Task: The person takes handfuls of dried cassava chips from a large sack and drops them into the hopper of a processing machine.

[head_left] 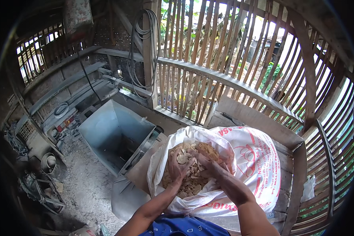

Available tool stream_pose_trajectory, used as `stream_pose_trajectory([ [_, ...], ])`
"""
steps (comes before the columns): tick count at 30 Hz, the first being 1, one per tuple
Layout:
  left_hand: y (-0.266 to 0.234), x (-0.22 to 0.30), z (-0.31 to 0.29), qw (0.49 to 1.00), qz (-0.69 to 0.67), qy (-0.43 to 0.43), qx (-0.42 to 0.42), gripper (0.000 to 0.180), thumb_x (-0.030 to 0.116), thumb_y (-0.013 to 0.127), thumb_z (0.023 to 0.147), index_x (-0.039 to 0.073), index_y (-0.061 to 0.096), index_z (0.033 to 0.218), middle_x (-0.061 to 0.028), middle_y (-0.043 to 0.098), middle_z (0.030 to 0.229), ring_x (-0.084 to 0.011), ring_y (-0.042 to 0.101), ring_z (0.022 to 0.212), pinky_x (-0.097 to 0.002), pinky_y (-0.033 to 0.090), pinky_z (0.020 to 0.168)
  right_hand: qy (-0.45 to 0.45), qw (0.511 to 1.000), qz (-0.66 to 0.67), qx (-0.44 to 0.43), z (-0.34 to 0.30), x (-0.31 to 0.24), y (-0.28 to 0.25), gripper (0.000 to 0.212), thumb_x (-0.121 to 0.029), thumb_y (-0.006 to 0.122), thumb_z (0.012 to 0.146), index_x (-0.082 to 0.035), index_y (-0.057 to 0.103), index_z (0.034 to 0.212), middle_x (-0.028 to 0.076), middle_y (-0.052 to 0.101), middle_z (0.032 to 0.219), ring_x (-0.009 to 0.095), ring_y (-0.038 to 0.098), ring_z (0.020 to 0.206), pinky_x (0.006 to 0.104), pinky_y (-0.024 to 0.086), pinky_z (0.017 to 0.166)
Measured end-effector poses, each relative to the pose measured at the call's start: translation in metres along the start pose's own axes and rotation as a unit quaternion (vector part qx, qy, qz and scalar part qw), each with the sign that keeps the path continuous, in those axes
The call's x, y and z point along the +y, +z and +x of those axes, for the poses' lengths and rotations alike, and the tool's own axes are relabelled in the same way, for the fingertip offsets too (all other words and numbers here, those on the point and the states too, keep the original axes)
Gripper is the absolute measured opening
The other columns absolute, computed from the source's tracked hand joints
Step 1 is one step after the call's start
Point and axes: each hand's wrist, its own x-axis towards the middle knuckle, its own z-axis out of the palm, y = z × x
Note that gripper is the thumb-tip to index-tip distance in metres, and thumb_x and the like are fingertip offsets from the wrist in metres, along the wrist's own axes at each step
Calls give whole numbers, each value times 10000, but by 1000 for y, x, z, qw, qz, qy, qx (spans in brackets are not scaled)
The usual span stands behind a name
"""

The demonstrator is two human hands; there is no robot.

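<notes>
A white woven sack with red print [257, 161] lies on its bench with its mouth rolled open toward me. Inside are pale tan, flat dried chips [190, 188] of irregular shape. Both my arms reach into the sack's mouth. My left hand [178, 163] is cupped with a small heap of chips lying in it. Close against it from the right, my right hand [211, 166] curls inward around the same heap. Some of its fingertips are hidden among the chips.
Left of the sack stands a bluish metal hopper [102, 126], open at the top. A wooden bench [289, 177] carries the sack. Coiled hose [139, 59] hangs on a post by the slatted wall [224, 51]. A bucket [51, 165] and scrap stand on the dusty floor [84, 192].
</notes>
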Motion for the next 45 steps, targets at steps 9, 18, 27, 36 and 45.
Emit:
stream_pose_trajectory([
  [9, -2, 14, -7, 991, -116, -63, 15, 608, 233, 816, 775, -15, 586, 1281, -191, 618, 1248, -313, 584, 1184, -402, 449, 1033, 23, 902, 427, -59, -17, 9, 27, 520, -461, 597, 962, -44, 582, 1273, 98, 667, 1135, 202, 695, 877, 342, 588, 761],
  [18, -14, 58, 2, 988, -146, 45, 24, 552, 131, 794, 769, -5, 608, 1270, -177, 640, 1198, -310, 617, 1120, -400, 474, 997, 10, 861, 500, 92, -52, -31, 17, 432, -294, 682, 915, 5, 619, 1221, 90, 674, 1049, 164, 648, 895, 311, 542, 765],
  [27, -21, 83, 7, 988, -144, 53, 14, 525, 61, 756, 766, -17, 601, 1262, -157, 633, 1181, -271, 613, 1103, -364, 486, 974, -26, 847, 513, 136, -65, -54, 9, 357, -261, 658, 911, -6, 638, 1159, 68, 671, 1014, 144, 630, 867, 290, 523, 759],
  [36, -23, 114, 34, 985, -143, 95, 20, 545, 104, 782, 763, 16, 614, 1274, -160, 651, 1136, -289, 631, 1066, -376, 500, 938, -35, 831, 529, 170, -48, -60, -10, 383, -248, 657, 895, 7, 643, 1181, 90, 657, 1032, 173, 632, 894, 315, 529, 767],
  [45, -107, 164, 122, 972, -110, 180, 100, 479, 41, 739, 793, -14, 610, 1250, -114, 659, 1140, -198, 629, 1068, -330, 497, 945, -151, 800, 577, 63, -20, -215, -21, 393, -247, 644, 932, 29, 627, 1211, 118, 670, 1048, 180, 666, 853, 299, 559, 692],
])
